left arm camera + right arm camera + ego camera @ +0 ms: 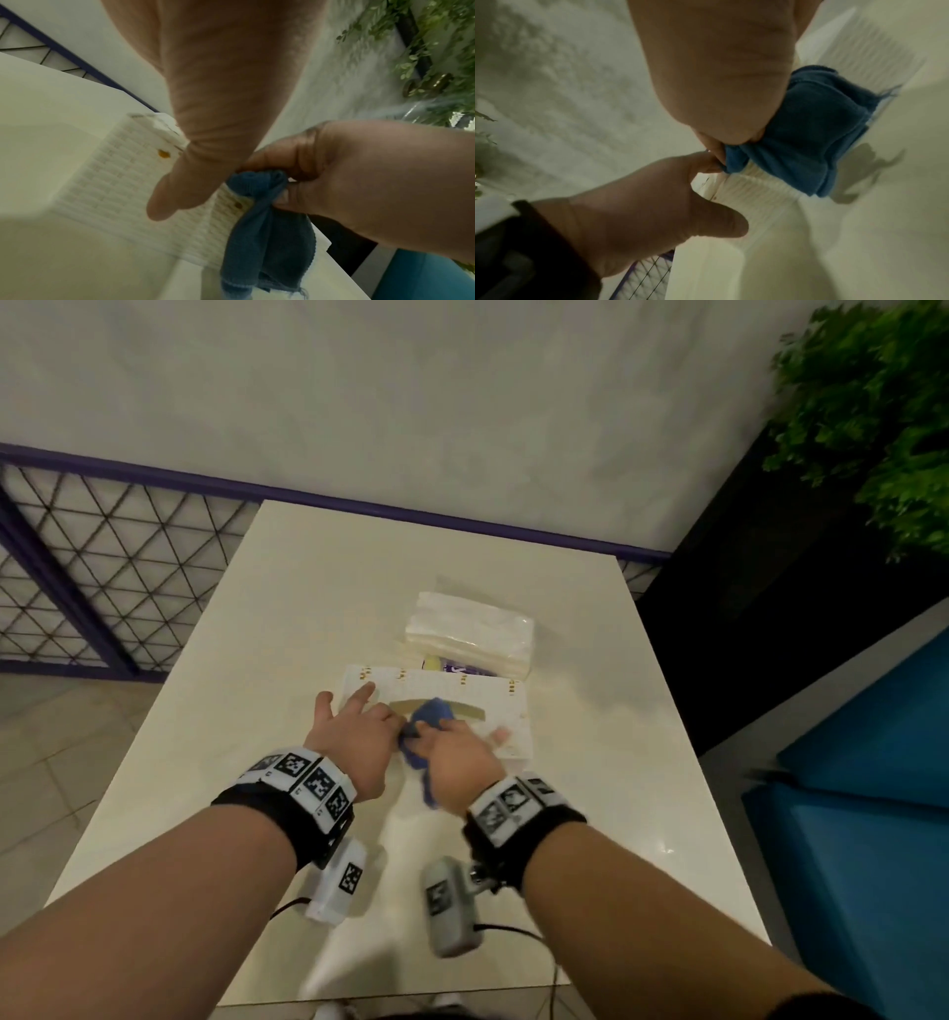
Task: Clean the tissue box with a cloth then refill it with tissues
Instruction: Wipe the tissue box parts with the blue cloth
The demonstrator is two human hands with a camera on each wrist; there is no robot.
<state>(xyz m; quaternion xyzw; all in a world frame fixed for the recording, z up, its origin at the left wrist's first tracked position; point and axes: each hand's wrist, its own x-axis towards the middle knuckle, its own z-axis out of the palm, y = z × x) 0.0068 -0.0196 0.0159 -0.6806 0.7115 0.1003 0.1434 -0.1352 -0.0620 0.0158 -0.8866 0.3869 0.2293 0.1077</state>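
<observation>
A white patterned tissue box (441, 683) lies flat on the cream table (287, 618), its slot facing up. My left hand (359, 726) rests on the box's left part with the index finger stretched out; its other fingertips reach the cloth's edge. My right hand (457, 747) grips a bunched blue cloth (431, 711) on the box top by the slot. In the left wrist view the right hand's fingers (303, 162) curl round the cloth (270, 243), which hangs over the box (107, 182). A clear-wrapped pack of white tissues (470, 629) sits just behind the box.
A purple railing with wire mesh (102, 567) runs along the table's far and left sides. A dark planter with a green plant (883, 428) stands at the right, and a blue seat (873, 814) lies beside the table's right edge.
</observation>
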